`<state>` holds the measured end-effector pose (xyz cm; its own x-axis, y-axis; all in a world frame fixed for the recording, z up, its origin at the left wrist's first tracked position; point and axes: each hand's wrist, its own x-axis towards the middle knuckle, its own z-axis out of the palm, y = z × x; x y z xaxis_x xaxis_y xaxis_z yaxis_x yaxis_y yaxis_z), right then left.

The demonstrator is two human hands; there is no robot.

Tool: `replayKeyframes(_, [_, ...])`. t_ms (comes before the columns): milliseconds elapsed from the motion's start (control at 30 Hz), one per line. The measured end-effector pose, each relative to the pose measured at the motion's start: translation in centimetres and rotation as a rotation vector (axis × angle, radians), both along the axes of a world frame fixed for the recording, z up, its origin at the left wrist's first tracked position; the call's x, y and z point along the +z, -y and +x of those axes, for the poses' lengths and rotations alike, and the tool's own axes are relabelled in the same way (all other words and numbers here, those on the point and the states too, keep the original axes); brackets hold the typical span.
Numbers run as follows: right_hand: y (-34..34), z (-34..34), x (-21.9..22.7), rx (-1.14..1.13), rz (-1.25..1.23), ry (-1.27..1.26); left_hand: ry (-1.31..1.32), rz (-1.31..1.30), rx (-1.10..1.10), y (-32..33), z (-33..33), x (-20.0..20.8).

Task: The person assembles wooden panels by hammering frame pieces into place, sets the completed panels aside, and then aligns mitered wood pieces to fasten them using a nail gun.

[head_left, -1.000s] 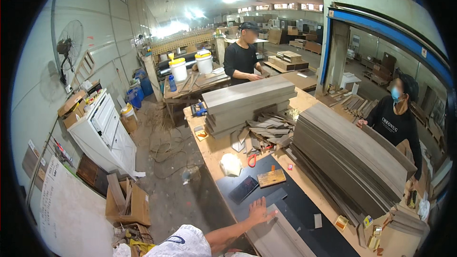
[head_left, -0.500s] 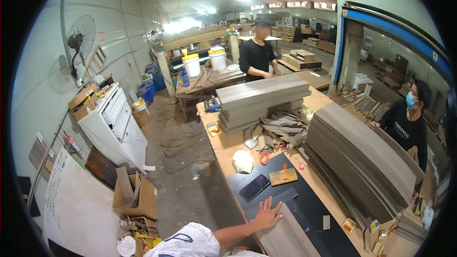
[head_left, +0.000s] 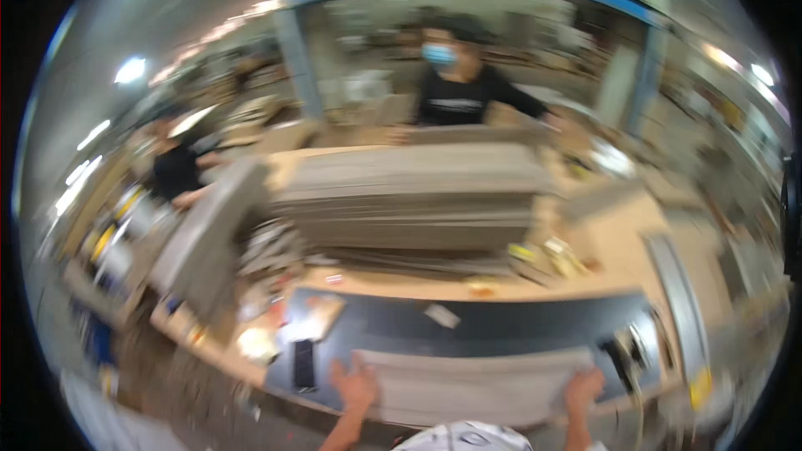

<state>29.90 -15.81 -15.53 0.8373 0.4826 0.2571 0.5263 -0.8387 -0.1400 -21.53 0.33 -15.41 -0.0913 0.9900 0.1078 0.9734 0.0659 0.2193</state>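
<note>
A long wooden desk point(head_left: 618, 242) carries a tall stack of grey boards point(head_left: 409, 196). Nearer, a pale grey rectangular panel point(head_left: 472, 384) lies on a dark mat point(head_left: 501, 326). The left hand point(head_left: 357, 386) and right hand point(head_left: 582, 388) grip its ends; blurred.

Long wooden workbench point(head_left: 618, 242), pale top, picture blurred throughout. Dark mat point(head_left: 501, 326) laid along the near edge. On the mat: a flat grey board point(head_left: 468, 384), nearest the person's edge; a dark phone-like slab point(head_left: 303, 363) at its left; a small white card point(head_left: 441, 315) further back; dark small tools point(head_left: 622, 355) at the right, too smeared to tell apart. Behind the mat a broad stack of grey boards point(head_left: 418, 200). A second, narrower stack point(head_left: 209, 234) at the left end. Loose clutter point(head_left: 543, 257) near the broad stack.
</note>
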Motion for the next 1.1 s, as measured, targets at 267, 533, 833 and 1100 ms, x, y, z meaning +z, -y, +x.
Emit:
replayKeyframes(267, [-0.5, 1.8, -1.2, 0.088, 0.192, -0.058, 0.074, 0.298, -0.447, -3.4, -2.3, -5.9])
replayKeyframes(533, [2.1, 2.6, -0.4, 0.052, 0.105, -0.179, 0.039, 0.067, -0.22, -3.2, 3.5, 0.2])
replayKeyframes(833, [2.6, 3.2, 0.2, 0.114, 0.156, -0.112, 0.067, 0.25, -0.188, -4.7, 4.0, -0.2])
replayKeyframes(1100, [-0.2, 2.3, -0.3, 0.173, 0.125, -0.13, 0.431, 0.158, -0.303, -6.6, -3.9, -6.8])
